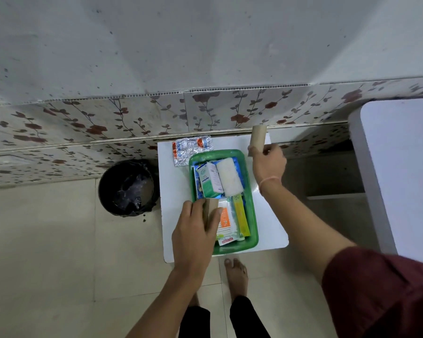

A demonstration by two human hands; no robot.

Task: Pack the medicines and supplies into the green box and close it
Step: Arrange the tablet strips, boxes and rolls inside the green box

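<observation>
The open green box (pixel 253 215) sits on a small white table (pixel 174 181). Inside lie a white gauze roll (pixel 228 176), a teal-and-white medicine carton (pixel 209 179), a yellow pack (pixel 241 215) and white sachets. My left hand (pixel 193 237) hovers over the box's near left corner, shut on a tan bandage roll (pixel 209 211). My right hand (pixel 269 164) is beside the box's far right corner, holding a second tan bandage roll (pixel 258 139) upright above the table. Silver blister strips (pixel 191 148) lie on the table behind the box. No lid is in view.
A black bin (pixel 128 187) with a liner stands on the floor left of the table. A floral-tiled wall runs right behind the table. A larger white surface (pixel 401 167) stands to the right. My bare feet (pixel 235 274) are at the table's near edge.
</observation>
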